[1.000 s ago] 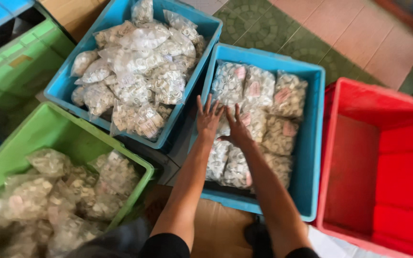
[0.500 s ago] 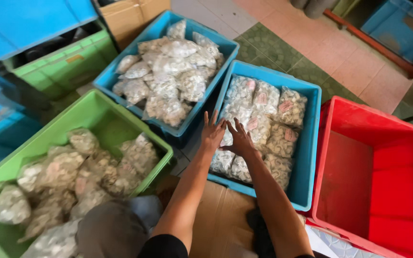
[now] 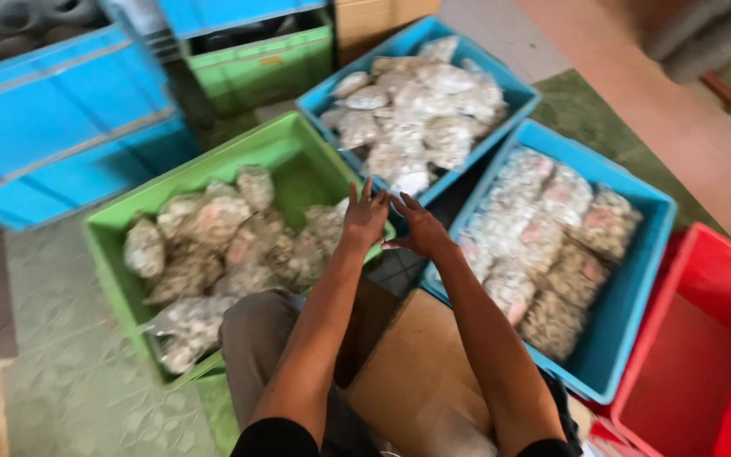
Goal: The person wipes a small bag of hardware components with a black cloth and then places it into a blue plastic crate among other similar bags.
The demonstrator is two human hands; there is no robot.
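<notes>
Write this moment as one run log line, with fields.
left hand: open, over green crate edge | right hand: open, empty | bags: in crate

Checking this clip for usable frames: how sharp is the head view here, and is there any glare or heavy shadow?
Head view: motion blur smears the whole frame, and the bags in the green crate and right blue crate lose detail; the left hand and right hand are soft-edged but readable. Lighting is even daylight, no harsh shadows; the clear bags in the far blue crate look slightly washed out.
</notes>
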